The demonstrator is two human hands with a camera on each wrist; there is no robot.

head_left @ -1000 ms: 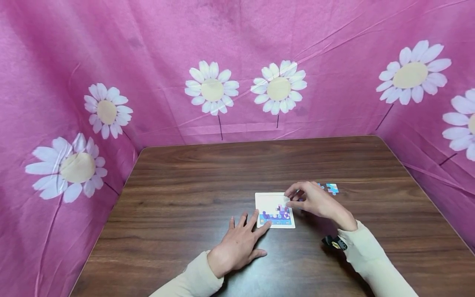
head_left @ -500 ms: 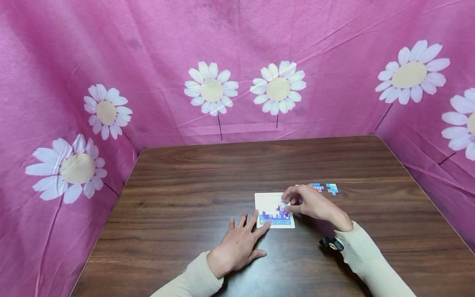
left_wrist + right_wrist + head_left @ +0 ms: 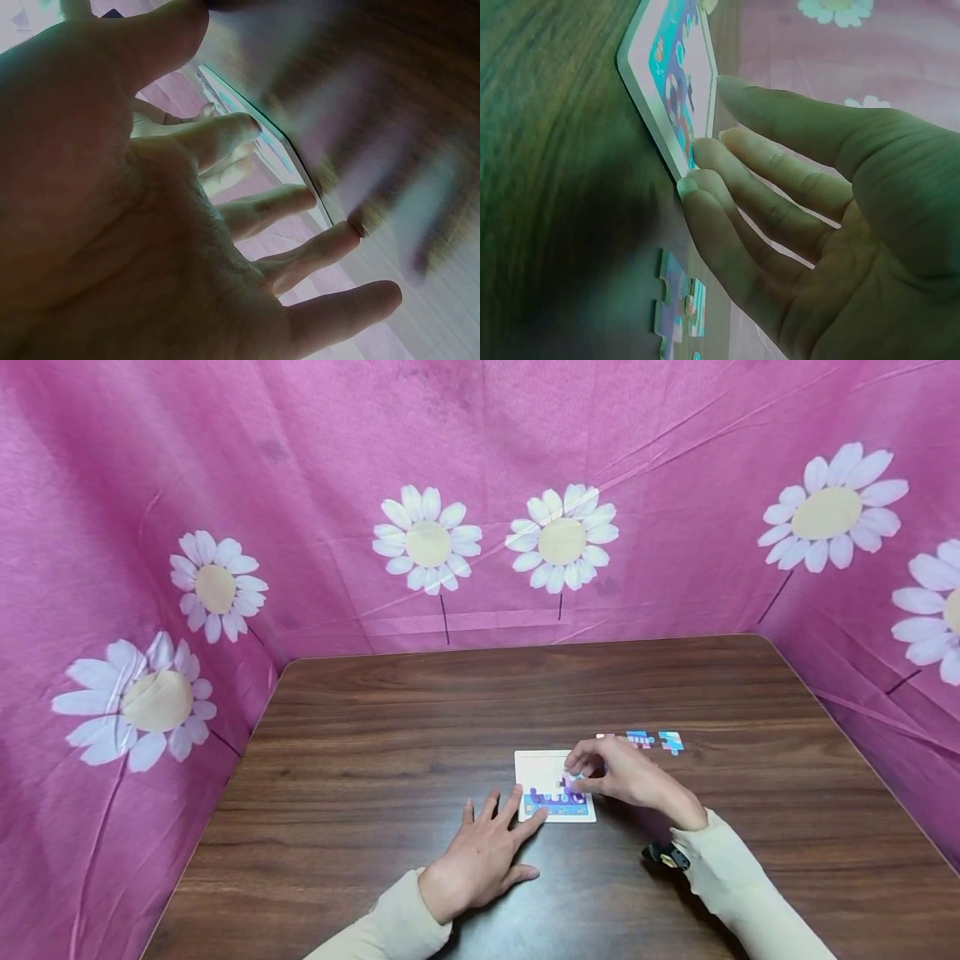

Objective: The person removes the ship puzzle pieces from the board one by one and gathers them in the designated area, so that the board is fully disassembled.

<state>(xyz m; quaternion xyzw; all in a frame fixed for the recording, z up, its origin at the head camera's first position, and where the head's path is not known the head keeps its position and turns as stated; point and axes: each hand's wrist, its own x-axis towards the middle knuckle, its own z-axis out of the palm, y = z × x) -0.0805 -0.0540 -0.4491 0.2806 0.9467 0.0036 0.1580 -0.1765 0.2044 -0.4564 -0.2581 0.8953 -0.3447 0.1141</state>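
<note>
On the table lies a white-framed jigsaw puzzle board (image 3: 536, 768), its lower part filled with blue and purple pieces. My left hand (image 3: 480, 860) rests flat with fingers spread, fingertips at the board's left and near edges; the left wrist view shows its palm and straight fingers (image 3: 322, 251). Over the board's right side, my right hand (image 3: 626, 772) curves its fingers and thumb about a small teal puzzle piece (image 3: 576, 774), mostly hidden by the fingertips. In the right wrist view, those fingertips (image 3: 705, 150) are right at the board's edge, with the thumb apart from them.
Several loose puzzle pieces (image 3: 640, 739) lie beyond and right of the board, some partly behind the right hand. The brown wooden table (image 3: 375, 718) ends at a pink curtain (image 3: 480, 435) with daisies. A black strap (image 3: 666, 857) is at the right wrist.
My right hand has shifted left and slightly toward me over the board, uncovering loose pieces behind it. The left hand has stayed in place.
</note>
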